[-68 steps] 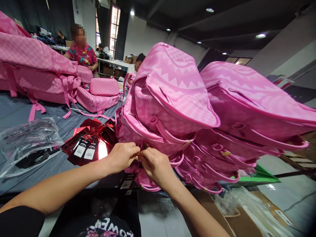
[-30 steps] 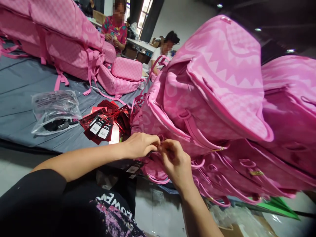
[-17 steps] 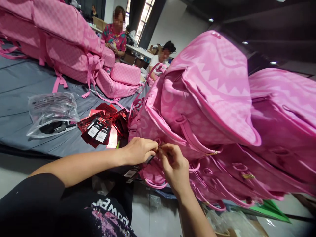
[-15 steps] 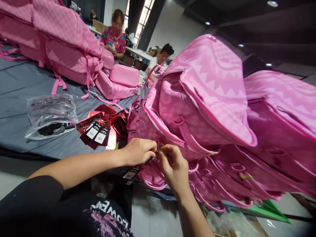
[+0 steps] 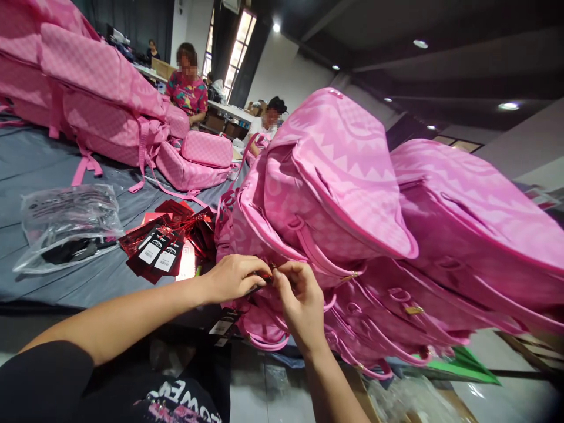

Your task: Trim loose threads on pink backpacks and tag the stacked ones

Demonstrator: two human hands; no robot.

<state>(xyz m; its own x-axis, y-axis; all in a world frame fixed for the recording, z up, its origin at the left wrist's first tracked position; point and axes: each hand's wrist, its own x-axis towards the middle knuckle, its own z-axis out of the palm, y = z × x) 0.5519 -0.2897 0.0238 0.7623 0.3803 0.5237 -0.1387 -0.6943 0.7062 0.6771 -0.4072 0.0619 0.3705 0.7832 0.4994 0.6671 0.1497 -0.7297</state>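
Head view: against 0.5 s ago, the camera has swung; more ceiling showing, and the bags and tags sit further left in frame. Hands still at the same pink bag [image 5: 238,232], second down in the near stack, just under the top bag [image 5: 348,158]. Right thumb now reads separate from the curled fingers; 2.3 s ago that hand was more bunched.

Left hand [image 5: 235,277] is pinching a dark tag [image 5: 264,275] with a red edge at the bag front. Right hand [image 5: 302,294] has thumb and forefinger close together right beside it; I can't tell whether they grip anything.

Hidden: the contact point, behind my view of the fingers. Far-right bag [image 5: 476,211] is cut off by the frame.

Writing: hang tags [image 5: 165,258] fanned on the table cover [image 5: 106,288] carry white barcode labels, text too small. Clear plastic pouch [image 5: 70,217] has print I can't read. Shirt [image 5: 171,399] letters: I get "OWE", rest unclear.
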